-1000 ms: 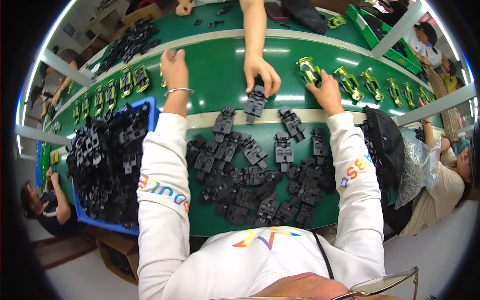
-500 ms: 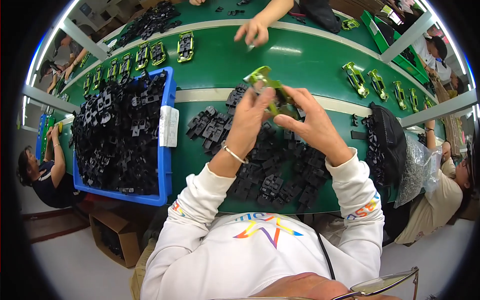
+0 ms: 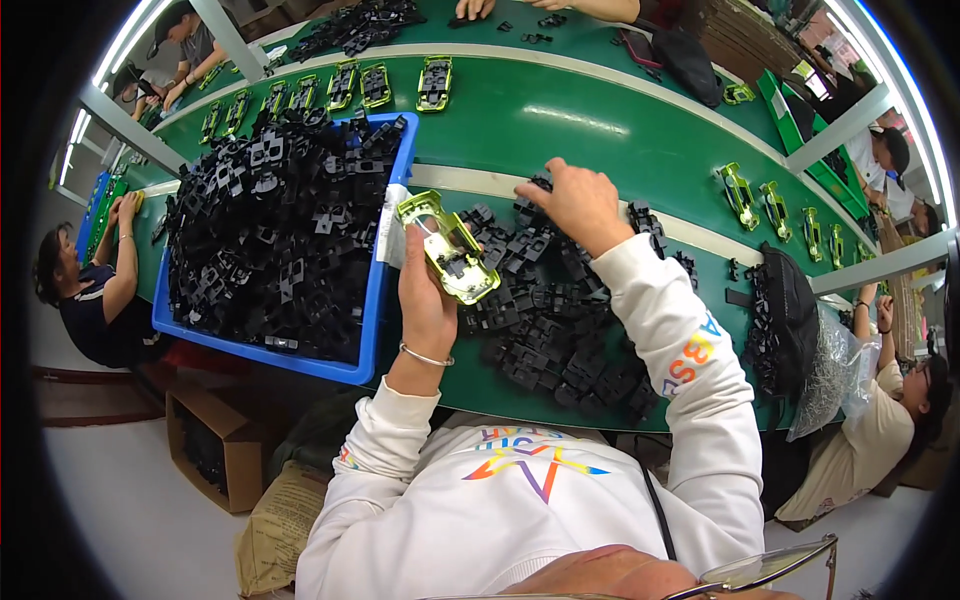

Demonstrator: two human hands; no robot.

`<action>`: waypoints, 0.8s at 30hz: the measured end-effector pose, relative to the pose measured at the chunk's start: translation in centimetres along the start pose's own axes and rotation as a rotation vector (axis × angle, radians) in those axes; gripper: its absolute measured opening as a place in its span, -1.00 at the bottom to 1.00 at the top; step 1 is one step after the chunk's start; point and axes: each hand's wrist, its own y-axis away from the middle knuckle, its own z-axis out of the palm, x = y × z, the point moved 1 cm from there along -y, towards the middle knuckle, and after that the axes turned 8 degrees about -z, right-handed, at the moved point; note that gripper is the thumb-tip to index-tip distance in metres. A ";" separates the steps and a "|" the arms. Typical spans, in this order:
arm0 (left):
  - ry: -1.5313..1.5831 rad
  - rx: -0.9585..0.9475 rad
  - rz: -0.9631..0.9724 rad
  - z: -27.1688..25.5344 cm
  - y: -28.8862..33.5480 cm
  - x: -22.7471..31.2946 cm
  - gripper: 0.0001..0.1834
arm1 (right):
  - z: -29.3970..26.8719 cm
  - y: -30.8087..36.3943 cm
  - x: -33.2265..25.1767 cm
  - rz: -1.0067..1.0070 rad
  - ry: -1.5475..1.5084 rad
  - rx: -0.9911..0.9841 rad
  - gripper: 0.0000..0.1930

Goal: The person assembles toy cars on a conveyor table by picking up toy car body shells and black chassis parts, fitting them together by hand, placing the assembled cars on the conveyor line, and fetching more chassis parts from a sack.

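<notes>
My left hand point(image 3: 428, 300) grips a yellow-green toy car body shell point(image 3: 455, 262), its hollow underside facing up with some black inside it. That hand is beside the blue crate's right wall. My right hand point(image 3: 583, 203) is at the far edge of a heap of black plastic parts point(image 3: 560, 345) on the green table. Between its thumb and fingers shows a black plastic part point(image 3: 541, 183); the fingertips are partly hidden.
A blue crate point(image 3: 395, 165) piled with black parts stands on the left. Green car shells point(image 3: 435, 84) line the conveyor behind it, with more shells point(image 3: 738, 197) at right. A black bag point(image 3: 785, 310) lies right. Co-workers sit at both sides and across.
My hands have parted. The left hand has carried the shell left and down, and the right hand has let go of it and moved to the black parts. The co-worker's hand over the conveyor has withdrawn.
</notes>
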 end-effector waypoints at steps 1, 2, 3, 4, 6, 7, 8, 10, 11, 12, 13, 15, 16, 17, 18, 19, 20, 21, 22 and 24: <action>-0.007 0.006 0.006 -0.2 -0.2 -0.2 -0.45 | 1.2 -0.2 -0.2 -0.016 0.037 -0.001 -0.36; -0.013 0.013 0.012 -0.6 -0.4 -0.4 -0.45 | 1.7 -0.3 -0.7 -0.020 0.046 -0.002 -0.36; -0.009 0.014 0.014 -0.9 -0.7 -0.5 -0.44 | 2.1 -0.5 -1.1 -0.039 0.076 0.008 -0.36; 0.001 0.014 0.015 -1.2 -0.9 -0.6 -0.44 | 2.4 -0.6 -1.5 -0.057 0.107 0.017 -0.37; 0.071 -0.016 -0.015 -1.5 -0.8 -0.6 -0.41 | 2.4 -0.7 -1.7 -0.072 0.094 -0.013 -0.37; 0.065 -0.029 -0.021 -1.7 -1.0 -0.6 -0.38 | 2.7 -0.8 -1.4 -0.089 0.074 0.007 -0.35; 0.076 -0.023 -0.018 -1.7 -1.1 -0.5 -0.38 | 2.7 -0.8 -1.3 -0.106 0.053 0.026 -0.32; 0.095 -0.018 -0.027 -1.6 -1.2 -0.5 -0.34 | 2.6 -0.6 -1.4 -0.094 0.046 -0.036 -0.28; 0.098 -0.017 -0.018 -1.7 -1.3 -0.5 -0.33 | 2.5 -0.3 -1.6 -0.088 0.050 -0.023 -0.30; 0.105 -0.008 -0.014 -1.7 -1.3 -0.5 -0.33 | 2.5 -0.1 -1.7 -0.081 0.052 -0.009 -0.32; 0.100 -0.021 -0.020 -1.6 -1.3 -0.3 -0.33 | 2.3 0.0 -1.8 -0.071 0.036 -0.031 -0.37; 0.090 -0.048 -0.016 -1.2 -1.1 0.0 -0.33 | 2.4 0.0 -1.4 -0.094 -0.016 0.017 -0.40; 0.094 -0.036 -0.025 -0.7 -0.9 0.1 -0.32 | 2.5 0.0 -1.0 -0.106 -0.066 0.068 -0.42; 0.099 -0.044 -0.017 -0.5 -1.1 0.1 -0.34 | 2.4 0.0 -1.0 -0.165 -0.150 0.215 -0.43; 0.101 -0.054 -0.010 -0.3 -1.2 0.2 -0.34 | 2.2 0.0 -0.9 -0.187 -0.254 0.308 -0.41; 0.100 -0.031 -0.014 0.0 -1.2 0.3 -0.33 | 2.0 0.6 -0.9 -0.175 -0.393 0.359 -0.41; 0.095 -0.022 -0.006 0.0 -1.2 0.3 -0.32 | 0.6 1.5 -1.8 -0.165 -0.534 0.406 -0.41; 0.095 -0.023 0.015 0.1 -1.2 0.0 -0.31 | -0.5 2.5 -2.5 -0.169 -0.546 0.405 -0.41; 0.094 -0.028 0.033 0.3 -1.3 -0.2 -0.31 | -1.7 3.7 -3.3 -0.225 -0.584 0.380 -0.42; 0.070 0.005 0.035 1.7 -0.5 -0.1 -0.31 | -4.0 6.2 -5.2 -0.311 -0.651 0.352 -0.47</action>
